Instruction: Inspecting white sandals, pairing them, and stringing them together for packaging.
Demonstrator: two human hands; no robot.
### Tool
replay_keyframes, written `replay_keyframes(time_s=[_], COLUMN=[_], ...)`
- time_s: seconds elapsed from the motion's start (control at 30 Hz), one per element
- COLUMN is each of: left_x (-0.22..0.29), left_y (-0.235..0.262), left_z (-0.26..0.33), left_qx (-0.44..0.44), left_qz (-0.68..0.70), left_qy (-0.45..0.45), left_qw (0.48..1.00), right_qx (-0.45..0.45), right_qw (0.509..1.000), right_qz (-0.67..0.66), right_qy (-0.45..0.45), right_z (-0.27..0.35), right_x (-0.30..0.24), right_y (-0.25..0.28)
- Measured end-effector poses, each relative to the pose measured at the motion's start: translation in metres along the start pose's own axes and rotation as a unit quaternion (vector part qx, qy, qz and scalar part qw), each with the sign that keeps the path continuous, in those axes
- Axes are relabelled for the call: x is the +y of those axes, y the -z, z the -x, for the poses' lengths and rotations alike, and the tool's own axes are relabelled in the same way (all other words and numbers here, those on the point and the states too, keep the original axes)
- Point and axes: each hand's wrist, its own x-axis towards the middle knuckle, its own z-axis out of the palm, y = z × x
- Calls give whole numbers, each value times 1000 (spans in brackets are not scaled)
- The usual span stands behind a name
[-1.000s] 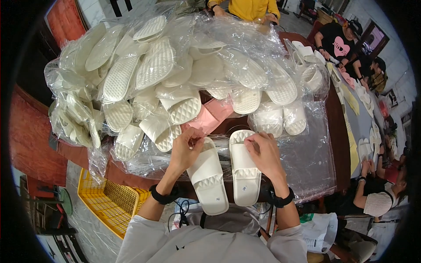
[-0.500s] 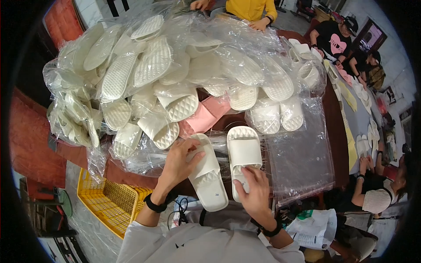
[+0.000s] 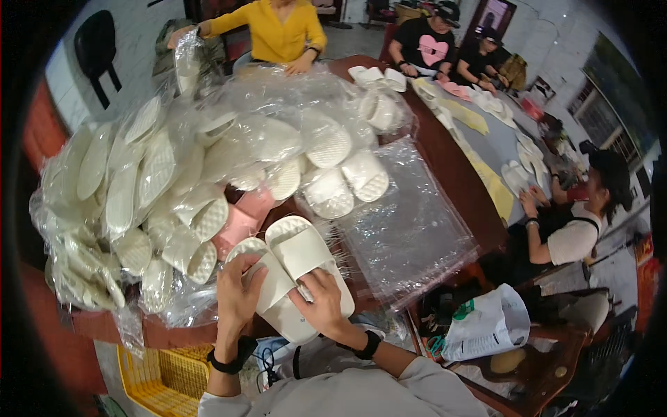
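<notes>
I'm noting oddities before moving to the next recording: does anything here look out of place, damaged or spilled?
One mild oddity: a pink item, apparently footwear, lies between the unbagged white slippers and the bagged white slippers. Its colour sets it apart. I see no clear spill or damage.

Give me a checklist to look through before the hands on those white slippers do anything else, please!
1. White slippers side by side: ok, the left slipper is next to the right slipper.
2. Both slippers out of plastic: ok, they look bare.
3. A hand free: not ok, the left hand and right hand are each at a slipper.
4. Heel marks match: cannot tell, only the left slipper's small dark mark shows.
5. Flat clear plastic nearby: ok, it lies to the right of the slippers.
</notes>
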Motion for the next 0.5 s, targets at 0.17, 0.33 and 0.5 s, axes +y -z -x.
replay_keyframes(time_s=[0.17,0.33,0.5], left_x=[60,100,92], left_y=[4,-24,-88], left_z=[3,7,10], left_qx=[5,120,-26], left_qz=[15,88,133], left_qy=[-73,-192,-177], left_qw=[997,970,975], right_qx=[73,133,182], right_qw=[997,989,975], right_qz=[-16,-66,-67], right_qy=[31,2,-108], right_z=[-7,-17,-34], right_x=[-13,0,49], right_y=[47,124,215])
